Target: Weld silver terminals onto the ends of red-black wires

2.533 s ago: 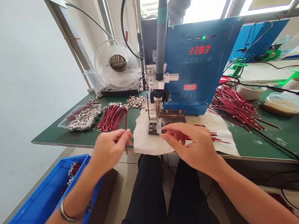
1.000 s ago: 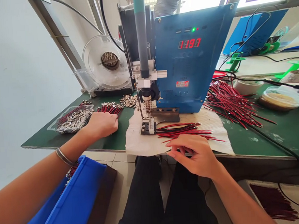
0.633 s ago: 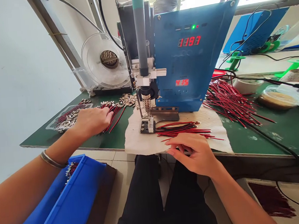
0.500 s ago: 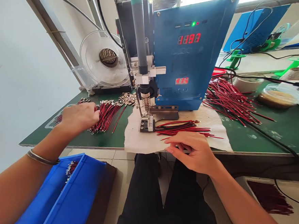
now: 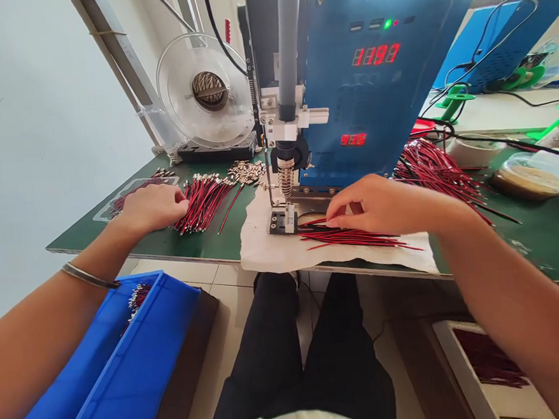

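Note:
My left hand [image 5: 152,207], fingers curled, rests at the left side of a bundle of red and black wires [image 5: 205,205] with small metal ends. Whatever lies inside its fingers is hidden. With thumb and fingertips, my right hand [image 5: 368,206] pinches a red and black wire [image 5: 315,223] just right of the machine's small black fixture [image 5: 276,222]. More red and black wires [image 5: 353,237] lie below that hand on a white cloth [image 5: 263,252]. Above the fixture stands a spring-loaded soldering head [image 5: 286,171], apart from my fingers.
A blue machine housing [image 5: 348,102] with red digits rises behind. Small metal connectors [image 5: 247,172] are heaped left of it, near a clear round feeder [image 5: 176,95]. A large wire pile [image 5: 440,173] lies right. Below are a blue bin [image 5: 140,347] and a white tray [image 5: 468,375].
My right hand has moved up and away from the table's front edge onto the wires by the fixture. The left hand stays beside its bundle. The camera view has shifted.

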Tool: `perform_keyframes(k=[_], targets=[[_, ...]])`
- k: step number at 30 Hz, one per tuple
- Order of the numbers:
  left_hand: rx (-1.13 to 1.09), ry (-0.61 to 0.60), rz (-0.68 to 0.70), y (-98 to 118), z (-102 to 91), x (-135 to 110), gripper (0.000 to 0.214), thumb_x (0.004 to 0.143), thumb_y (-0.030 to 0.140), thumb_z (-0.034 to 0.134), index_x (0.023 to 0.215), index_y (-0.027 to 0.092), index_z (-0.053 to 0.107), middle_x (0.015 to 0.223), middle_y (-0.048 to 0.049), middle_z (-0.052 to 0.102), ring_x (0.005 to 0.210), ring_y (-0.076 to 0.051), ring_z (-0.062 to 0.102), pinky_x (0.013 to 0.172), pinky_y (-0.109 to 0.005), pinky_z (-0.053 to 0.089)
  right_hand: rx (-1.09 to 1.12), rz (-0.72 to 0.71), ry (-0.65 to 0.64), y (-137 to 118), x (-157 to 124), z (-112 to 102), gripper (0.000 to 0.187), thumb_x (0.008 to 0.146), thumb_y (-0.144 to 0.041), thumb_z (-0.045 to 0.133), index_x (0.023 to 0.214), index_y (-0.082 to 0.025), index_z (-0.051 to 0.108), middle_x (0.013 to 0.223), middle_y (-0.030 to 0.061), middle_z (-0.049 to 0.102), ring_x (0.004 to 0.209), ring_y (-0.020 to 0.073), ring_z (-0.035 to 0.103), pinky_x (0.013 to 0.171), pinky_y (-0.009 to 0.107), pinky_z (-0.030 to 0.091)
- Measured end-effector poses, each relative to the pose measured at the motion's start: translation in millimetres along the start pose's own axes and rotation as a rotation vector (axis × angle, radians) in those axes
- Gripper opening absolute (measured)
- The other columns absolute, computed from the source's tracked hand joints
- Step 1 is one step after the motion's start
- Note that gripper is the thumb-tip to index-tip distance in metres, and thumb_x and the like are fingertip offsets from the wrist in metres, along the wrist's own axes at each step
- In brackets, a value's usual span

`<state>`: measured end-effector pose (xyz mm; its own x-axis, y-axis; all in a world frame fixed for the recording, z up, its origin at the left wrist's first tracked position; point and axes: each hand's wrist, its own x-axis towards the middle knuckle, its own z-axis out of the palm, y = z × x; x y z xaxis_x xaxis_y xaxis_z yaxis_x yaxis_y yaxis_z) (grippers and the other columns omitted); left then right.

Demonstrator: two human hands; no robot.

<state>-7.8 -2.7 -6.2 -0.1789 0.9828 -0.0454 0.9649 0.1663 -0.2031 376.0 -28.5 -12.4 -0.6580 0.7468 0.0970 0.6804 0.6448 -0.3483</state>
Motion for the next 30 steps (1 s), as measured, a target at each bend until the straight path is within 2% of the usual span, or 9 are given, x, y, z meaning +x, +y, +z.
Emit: perform_keyframes(k=[3, 5, 7, 12, 16, 21, 26, 28, 30], targets=[[-0.026, 0.018, -0.011, 1, -1.2, -5, 0.043, 0.089, 0.045, 0.047, 0.110, 0.017, 0.072, 0.115, -0.0154, 0.075, 0.105, -0.033, 0.066, 0.091, -0.044, 0.052, 0.020, -0.005, -0.200, 12, 22, -11, 0.018, 0.089, -0.034, 0.068, 0.080, -0.027, 0.082, 0.072, -0.0010, 0.077, 0.052, 0.0125, 0.062, 0.047, 0.027, 0.040], [-0.036, 0.028, -0.026, 1, -1.3, -7, 0.041, 0.088, 0.043, 0.047, 0.108, 0.017, 0.072, 0.115, -0.0158, 0.075, 0.104, -0.033, 0.066, 0.090, -0.045, 0.052, 0.030, -0.030, -0.261, 16, 31, -9, 0.019, 0.089, -0.036, 0.070, 0.078, -0.026, 0.082, 0.065, -0.0007, 0.074, 0.045, 0.0114, 0.057, 0.043, 0.028, 0.037], [-0.043, 0.037, -0.043, 1, -1.0, -9, 0.040, 0.087, 0.043, 0.047, 0.106, 0.018, 0.072, 0.114, -0.0153, 0.076, 0.104, -0.034, 0.067, 0.091, -0.046, 0.053, 0.032, -0.051, -0.227, 17, 35, -3, 0.021, 0.089, -0.038, 0.069, 0.080, -0.026, 0.082, 0.065, -0.0012, 0.073, 0.045, 0.0108, 0.055, 0.044, 0.028, 0.037], [-0.071, 0.066, -0.059, 0, 0.2, -13, 0.036, 0.086, 0.043, 0.050, 0.104, 0.020, 0.071, 0.110, -0.0133, 0.077, 0.103, -0.033, 0.068, 0.092, -0.045, 0.052, -0.101, -0.061, -0.017, 26, 29, 15, 0.016, 0.087, -0.030, 0.065, 0.088, -0.026, 0.081, 0.071, -0.0013, 0.074, 0.056, 0.0123, 0.058, 0.053, 0.026, 0.039], [-0.110, 0.125, -0.087, 0, 0.6, -19, 0.036, 0.088, 0.043, 0.046, 0.105, 0.020, 0.068, 0.110, -0.0134, 0.077, 0.101, -0.033, 0.068, 0.087, -0.044, 0.052, -0.170, -0.081, 0.006, 35, 25, 21, 0.020, 0.090, -0.028, 0.062, 0.093, -0.026, 0.082, 0.069, -0.0006, 0.073, 0.057, 0.0132, 0.059, 0.055, 0.026, 0.039], [-0.177, 0.228, -0.089, 2, -1.9, -29, 0.038, 0.090, 0.043, 0.041, 0.106, 0.020, 0.067, 0.099, -0.0125, 0.076, 0.095, -0.033, 0.067, 0.081, -0.041, 0.048, -0.182, -0.084, 0.018, 37, 24, 25, 0.020, 0.092, -0.030, 0.063, 0.098, -0.030, 0.081, 0.075, -0.0011, 0.076, 0.061, 0.0146, 0.060, 0.057, 0.027, 0.039], [-0.326, 0.263, 0.037, 6, -3.9, -41, 0.035, 0.087, 0.044, 0.047, 0.102, 0.023, 0.071, 0.080, -0.0036, 0.074, 0.064, -0.019, 0.057, 0.068, -0.033, 0.043, -0.200, -0.092, -0.005, 34, 24, 27, 0.020, 0.093, -0.029, 0.062, 0.094, -0.030, 0.082, 0.068, -0.0008, 0.073, 0.061, 0.0158, 0.059, 0.058, 0.029, 0.037], [-0.462, 0.197, 0.154, 6, -5.5, -42, 0.036, 0.085, 0.046, 0.050, 0.099, 0.024, 0.075, 0.078, -0.0022, 0.075, 0.059, -0.016, 0.052, 0.064, -0.031, 0.041, -0.199, -0.082, -0.014, 33, 25, 27, 0.020, 0.092, -0.027, 0.063, 0.093, -0.029, 0.083, 0.069, 0.0000, 0.073, 0.061, 0.0162, 0.059, 0.059, 0.029, 0.037], [-0.572, 0.082, 0.274, 4, -10.3, -38, 0.037, 0.082, 0.049, 0.054, 0.095, 0.023, 0.077, 0.078, -0.0019, 0.075, 0.061, -0.015, 0.053, 0.062, -0.029, 0.042, -0.186, -0.066, -0.025, 32, 25, 27, 0.020, 0.091, -0.027, 0.063, 0.093, -0.029, 0.083, 0.071, 0.0004, 0.074, 0.061, 0.0161, 0.059, 0.060, 0.029, 0.038]])
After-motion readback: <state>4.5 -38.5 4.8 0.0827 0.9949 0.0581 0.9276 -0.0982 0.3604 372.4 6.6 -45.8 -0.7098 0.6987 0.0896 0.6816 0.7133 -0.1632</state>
